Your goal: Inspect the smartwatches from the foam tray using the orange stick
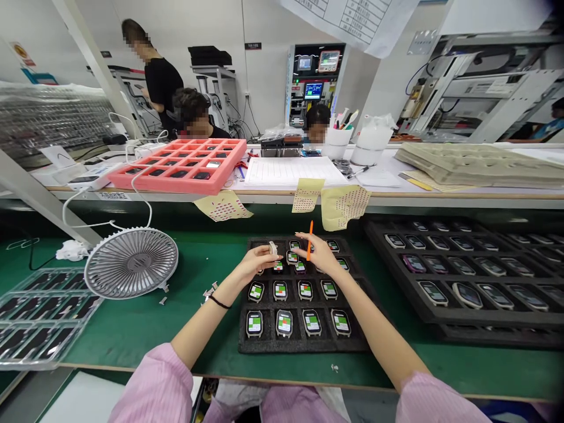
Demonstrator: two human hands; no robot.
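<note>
My left hand pinches a smartwatch body, tilted nearly edge-on, over the back left of a black foam tray. My right hand has a slim orange stick, perhaps a pen or pry tool, standing up between its fingers. Its fingertips are close to another watch body that sits above the tray's level; whether they touch it I cannot tell. In the tray's pockets lie several strapless watches with lit green, white and red screens. My hands and forearms hide some pockets.
A round grey fan and a clear plastic tray of dark parts are at left. More black foam trays with watches lie at right. A pink tray rests on the shelf above. Several people are beyond it.
</note>
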